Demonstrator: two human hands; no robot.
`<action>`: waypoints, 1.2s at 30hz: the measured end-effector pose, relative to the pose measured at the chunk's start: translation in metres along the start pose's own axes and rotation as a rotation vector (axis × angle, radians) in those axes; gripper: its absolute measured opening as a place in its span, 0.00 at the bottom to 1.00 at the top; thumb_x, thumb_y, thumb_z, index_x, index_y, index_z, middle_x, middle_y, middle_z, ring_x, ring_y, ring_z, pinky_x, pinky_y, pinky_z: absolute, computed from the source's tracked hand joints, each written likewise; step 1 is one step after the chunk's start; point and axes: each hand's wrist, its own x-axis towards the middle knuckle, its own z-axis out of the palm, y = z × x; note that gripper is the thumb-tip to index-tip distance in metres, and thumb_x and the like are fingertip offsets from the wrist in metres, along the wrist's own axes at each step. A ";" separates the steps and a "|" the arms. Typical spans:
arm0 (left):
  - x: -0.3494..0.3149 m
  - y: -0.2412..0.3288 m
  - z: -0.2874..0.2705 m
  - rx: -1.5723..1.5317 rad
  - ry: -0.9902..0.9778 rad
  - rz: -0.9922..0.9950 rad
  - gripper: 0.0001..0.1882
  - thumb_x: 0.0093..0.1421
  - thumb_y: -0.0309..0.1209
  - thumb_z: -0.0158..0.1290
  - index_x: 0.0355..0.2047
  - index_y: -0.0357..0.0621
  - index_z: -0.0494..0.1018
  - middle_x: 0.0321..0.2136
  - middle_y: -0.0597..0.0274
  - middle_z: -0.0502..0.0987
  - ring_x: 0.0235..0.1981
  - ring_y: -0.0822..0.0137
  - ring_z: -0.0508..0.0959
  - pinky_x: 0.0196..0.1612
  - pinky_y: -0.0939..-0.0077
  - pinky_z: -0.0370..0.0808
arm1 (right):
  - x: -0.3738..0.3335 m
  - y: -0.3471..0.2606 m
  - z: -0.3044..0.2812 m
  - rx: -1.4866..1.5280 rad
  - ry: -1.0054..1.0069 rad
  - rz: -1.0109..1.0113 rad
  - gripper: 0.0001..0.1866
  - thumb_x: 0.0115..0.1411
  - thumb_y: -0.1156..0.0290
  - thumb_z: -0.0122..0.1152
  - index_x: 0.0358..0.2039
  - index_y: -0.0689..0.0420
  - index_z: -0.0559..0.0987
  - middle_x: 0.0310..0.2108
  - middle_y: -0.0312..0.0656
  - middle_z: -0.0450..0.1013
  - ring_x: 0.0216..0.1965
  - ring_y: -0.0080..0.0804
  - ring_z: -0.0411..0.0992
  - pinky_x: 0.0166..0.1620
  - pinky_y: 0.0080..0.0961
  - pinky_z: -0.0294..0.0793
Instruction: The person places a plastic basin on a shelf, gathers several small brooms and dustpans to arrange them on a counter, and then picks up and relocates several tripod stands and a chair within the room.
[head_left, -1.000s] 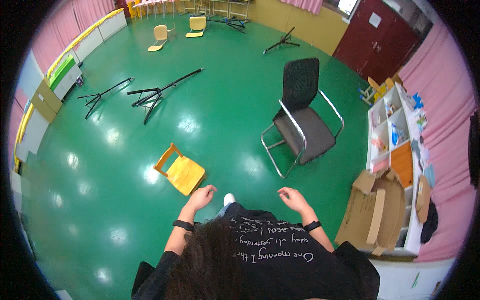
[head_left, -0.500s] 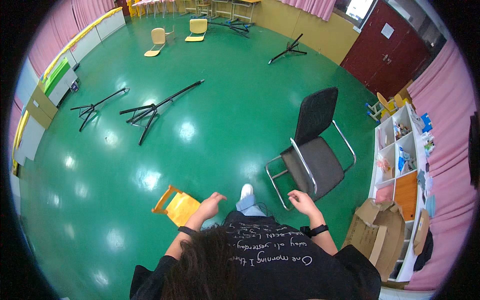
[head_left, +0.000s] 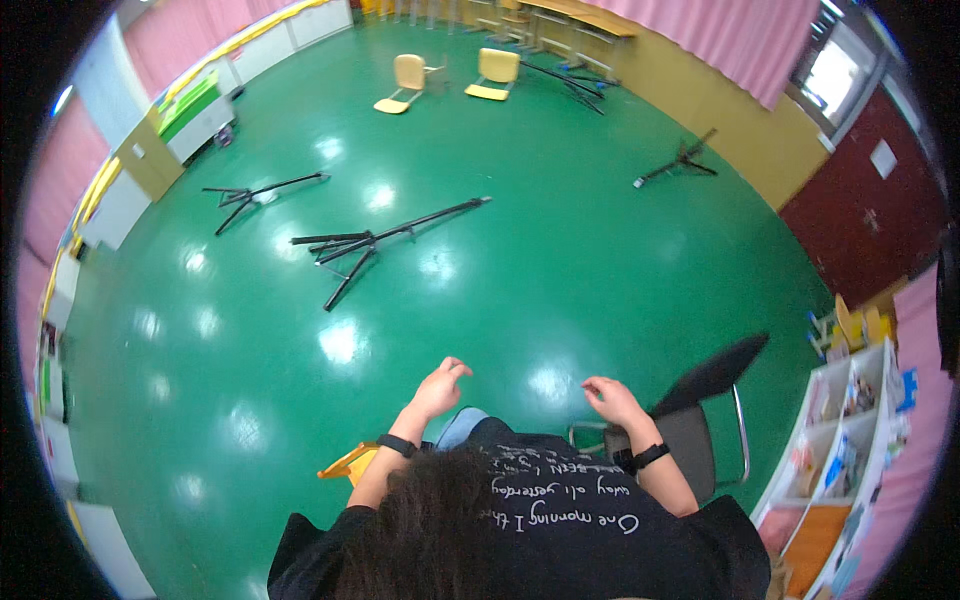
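Black chair (head_left: 690, 420) at four o'clock, just beside right hand (head_left: 612, 400), seat toward five, backrest toward two; left hand (head_left: 440, 385) farther off, nearer small yellow chair (head_left: 345, 465) at seven; both hands empty, fingers loosely curled.

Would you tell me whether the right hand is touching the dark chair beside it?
Apart: head view shows green floor between right hand and dark chair.

A small white rectangular sign (head_left: 883, 158) hangs on the dark red door (head_left: 860, 230) at right (its writing unreadable).
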 end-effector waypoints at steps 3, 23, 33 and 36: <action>0.038 -0.040 -0.012 -0.077 -0.013 -0.098 0.21 0.45 0.18 0.42 0.41 0.45 0.69 0.41 0.52 0.68 0.43 0.51 0.70 0.45 0.64 0.70 | 0.082 0.007 -0.006 0.050 -0.075 -0.054 0.12 0.56 0.66 0.52 0.37 0.59 0.74 0.34 0.48 0.74 0.36 0.41 0.73 0.39 0.32 0.71; 0.532 -0.165 -0.116 0.042 -0.259 0.059 0.21 0.44 0.19 0.43 0.41 0.46 0.70 0.40 0.53 0.70 0.43 0.53 0.71 0.44 0.63 0.70 | 0.521 0.125 -0.187 0.165 0.036 0.205 0.11 0.55 0.70 0.54 0.38 0.61 0.74 0.34 0.47 0.74 0.37 0.37 0.73 0.41 0.31 0.72; 0.810 -0.181 -0.133 0.022 -0.240 0.077 0.21 0.41 0.17 0.43 0.39 0.44 0.71 0.37 0.52 0.70 0.43 0.50 0.70 0.46 0.63 0.68 | 0.723 0.256 -0.335 0.099 0.220 0.248 0.12 0.55 0.69 0.52 0.38 0.59 0.74 0.35 0.49 0.74 0.37 0.43 0.73 0.40 0.34 0.72; 0.896 -0.177 -0.158 0.026 -0.185 0.024 0.21 0.42 0.18 0.44 0.39 0.43 0.70 0.38 0.52 0.70 0.41 0.51 0.71 0.45 0.64 0.69 | 0.801 0.267 -0.372 0.049 0.176 0.193 0.12 0.55 0.69 0.52 0.38 0.60 0.73 0.36 0.49 0.74 0.37 0.42 0.73 0.40 0.34 0.72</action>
